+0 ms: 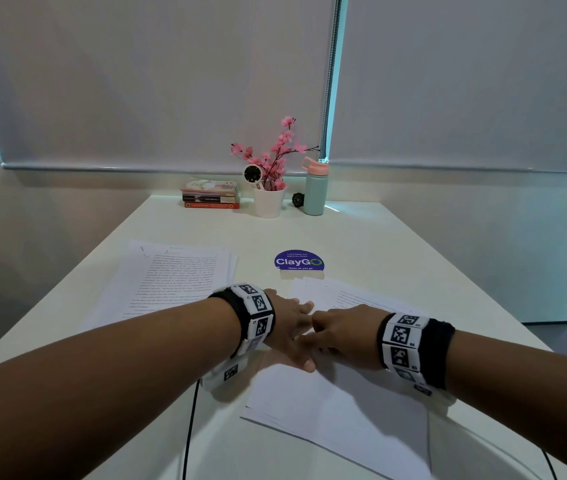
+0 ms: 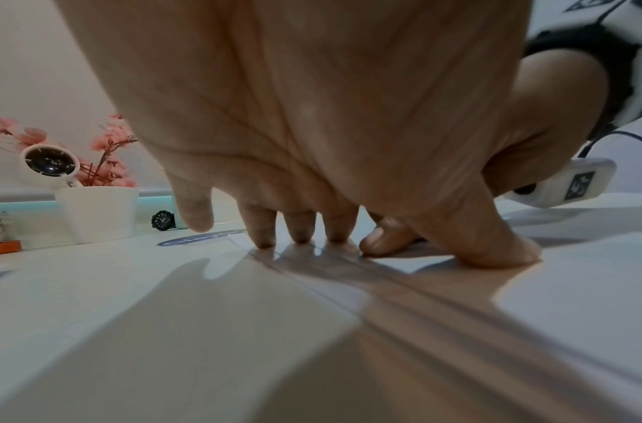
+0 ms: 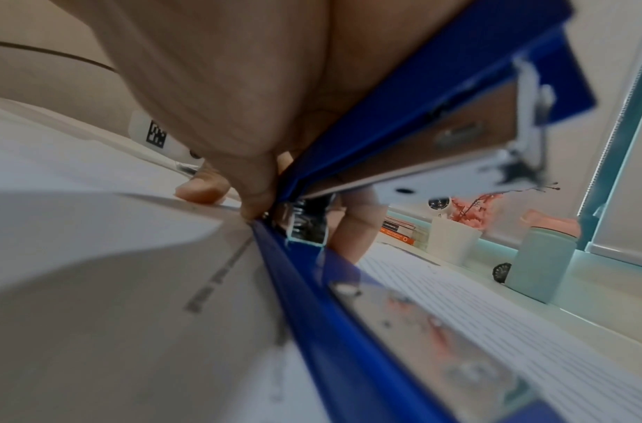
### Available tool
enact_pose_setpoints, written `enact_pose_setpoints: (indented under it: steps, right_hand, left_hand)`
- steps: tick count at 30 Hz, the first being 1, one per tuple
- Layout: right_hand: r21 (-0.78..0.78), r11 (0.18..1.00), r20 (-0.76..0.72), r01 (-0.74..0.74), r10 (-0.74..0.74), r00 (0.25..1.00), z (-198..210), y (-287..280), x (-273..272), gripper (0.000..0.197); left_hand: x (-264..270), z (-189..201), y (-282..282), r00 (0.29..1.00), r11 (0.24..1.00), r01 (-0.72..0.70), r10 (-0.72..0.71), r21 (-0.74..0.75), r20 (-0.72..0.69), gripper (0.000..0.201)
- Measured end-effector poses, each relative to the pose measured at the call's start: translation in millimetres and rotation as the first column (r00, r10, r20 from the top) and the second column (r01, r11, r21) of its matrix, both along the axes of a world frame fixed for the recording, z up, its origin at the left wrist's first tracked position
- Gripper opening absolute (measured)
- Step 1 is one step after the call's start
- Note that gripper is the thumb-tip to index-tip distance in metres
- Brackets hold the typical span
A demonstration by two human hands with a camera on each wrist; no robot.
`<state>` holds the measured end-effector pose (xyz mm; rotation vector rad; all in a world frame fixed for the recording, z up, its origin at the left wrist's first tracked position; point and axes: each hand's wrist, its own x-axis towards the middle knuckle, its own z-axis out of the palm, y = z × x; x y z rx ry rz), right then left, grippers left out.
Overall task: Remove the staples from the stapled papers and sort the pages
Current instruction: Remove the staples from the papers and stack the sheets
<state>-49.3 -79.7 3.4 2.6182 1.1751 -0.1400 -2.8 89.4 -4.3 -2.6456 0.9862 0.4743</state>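
A stack of white stapled papers (image 1: 337, 410) lies blank side up in front of me on the white table (image 1: 396, 244). My left hand (image 1: 289, 327) presses its straight fingers (image 2: 301, 234) and thumb flat on the stack's far corner. My right hand (image 1: 340, 330) meets it there, curled round a blue stapler (image 3: 420, 120) that hangs swung wide apart, its blue base (image 3: 330, 300) lying along the paper (image 3: 94, 272). The stapler is hidden under the hand in the head view. A pile of printed pages (image 1: 171, 282) lies at the left, and more printed pages (image 1: 354, 296) lie behind my right hand.
A round blue ClayGo sticker (image 1: 299, 261) lies mid-table. Along the far edge stand stacked books (image 1: 211, 195), a white pot of pink flowers (image 1: 270, 202), a small black clock (image 1: 297, 199) and a teal bottle (image 1: 315, 192). Black cables (image 1: 190, 427) trail from both wrists.
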Motion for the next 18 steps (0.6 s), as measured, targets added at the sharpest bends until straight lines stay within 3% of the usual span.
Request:
enact_pose_setpoints:
  steps: [5, 8, 11, 14, 18]
  right_hand:
    - [-0.09, 0.995, 0.079, -0.035, 0.043, 0.996, -8, 1, 7, 0.044]
    - [-0.133, 0.988, 0.139, -0.079, 0.097, 0.986, -14, 9, 18, 0.042]
    - [-0.075, 0.993, 0.112, -0.096, 0.104, 0.988, -14, 9, 24, 0.037]
    - [0.016, 1.0, 0.046, -0.006, 0.006, 0.999, 2, 3, 17, 0.039]
    - [0.121, 0.99, 0.043, 0.073, -0.079, 0.996, 13, -12, 3, 0.045]
  left_hand:
    - [-5, 5, -3, 1.0, 1.0, -0.009, 0.009, 0.01, -0.001, 0.094]
    - [-12, 11, -4, 0.999, 0.998, -0.019, 0.021, -0.063, 0.033, 0.072]
    - [-16, 16, -2, 1.0, 0.991, -0.011, 0.014, -0.133, 0.02, 0.062]
    - [-16, 17, -4, 1.0, 0.991, -0.009, 0.009, -0.131, -0.002, 0.063]
    - [-14, 22, -7, 0.994, 0.974, -0.112, 0.113, -0.196, -0.002, 0.069]
